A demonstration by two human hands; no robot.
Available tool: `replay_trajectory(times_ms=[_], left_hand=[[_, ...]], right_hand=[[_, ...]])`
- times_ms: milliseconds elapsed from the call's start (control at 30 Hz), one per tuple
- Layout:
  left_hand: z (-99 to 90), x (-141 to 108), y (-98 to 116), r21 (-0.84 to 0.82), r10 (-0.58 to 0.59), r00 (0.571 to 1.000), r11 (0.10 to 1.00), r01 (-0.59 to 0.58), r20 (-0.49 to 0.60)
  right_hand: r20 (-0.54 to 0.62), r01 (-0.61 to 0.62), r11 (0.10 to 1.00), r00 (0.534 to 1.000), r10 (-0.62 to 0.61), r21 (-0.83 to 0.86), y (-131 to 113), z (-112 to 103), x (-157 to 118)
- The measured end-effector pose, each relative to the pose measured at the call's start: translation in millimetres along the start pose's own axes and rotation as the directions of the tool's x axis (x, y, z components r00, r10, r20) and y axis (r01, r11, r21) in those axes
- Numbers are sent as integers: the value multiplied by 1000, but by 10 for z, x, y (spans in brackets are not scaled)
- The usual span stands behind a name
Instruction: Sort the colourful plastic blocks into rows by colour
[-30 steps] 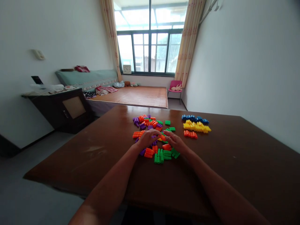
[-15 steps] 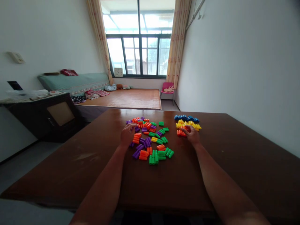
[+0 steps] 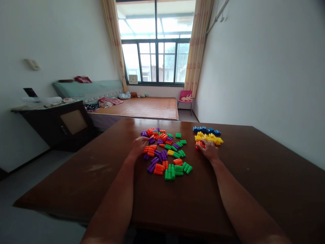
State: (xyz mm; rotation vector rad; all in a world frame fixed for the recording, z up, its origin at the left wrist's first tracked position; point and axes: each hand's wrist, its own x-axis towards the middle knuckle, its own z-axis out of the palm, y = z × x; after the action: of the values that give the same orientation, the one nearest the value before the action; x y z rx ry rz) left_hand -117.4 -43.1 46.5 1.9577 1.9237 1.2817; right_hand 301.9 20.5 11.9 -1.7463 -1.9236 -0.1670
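Observation:
Purple, orange and green ribbed plastic pieces lie mixed in a loose pile, with green pieces [image 3: 169, 172] at its near edge and one yellow piece [image 3: 171, 153] among them. My left hand [image 3: 139, 145] is at the pile's left side, fingertips close to a purple piece [image 3: 151, 140]; whether they grip anything is too small to tell. On the right, my right hand [image 3: 208, 149] has its fingers on orange pieces [image 3: 198, 145], which it partly hides. Just beyond it is a row of yellow pieces [image 3: 210, 138], and behind that a row of blue pieces [image 3: 206, 130].
The pieces lie on a dark brown table [image 3: 101, 183]. Past its far edge are a bed [image 3: 149, 106] with a woven mat and a pink chair [image 3: 185, 96]. A dark cabinet [image 3: 53, 120] stands to the left.
My right hand has lowered an orange piece from in front of the yellow row to the orange ones at the table. The whole view has shifted slightly; my left hand stays beside the pile.

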Motion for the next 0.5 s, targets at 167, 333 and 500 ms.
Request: replay_trajectory(times_ms=[167,333,500], left_hand=[[-202,-57,-16,-92,-8,977,995,28,212],[-149,-132,22,-42,77,922,997,-66,381],[-64,-137,91,8,85,930,996,-94,357]], right_hand=[[-79,40,999,996,-37,32,-12,52,4],[-229,83,994,971,-64,76,-135,-20,-13],[-185,174,977,971,-150,121,-340,-93,-105]])
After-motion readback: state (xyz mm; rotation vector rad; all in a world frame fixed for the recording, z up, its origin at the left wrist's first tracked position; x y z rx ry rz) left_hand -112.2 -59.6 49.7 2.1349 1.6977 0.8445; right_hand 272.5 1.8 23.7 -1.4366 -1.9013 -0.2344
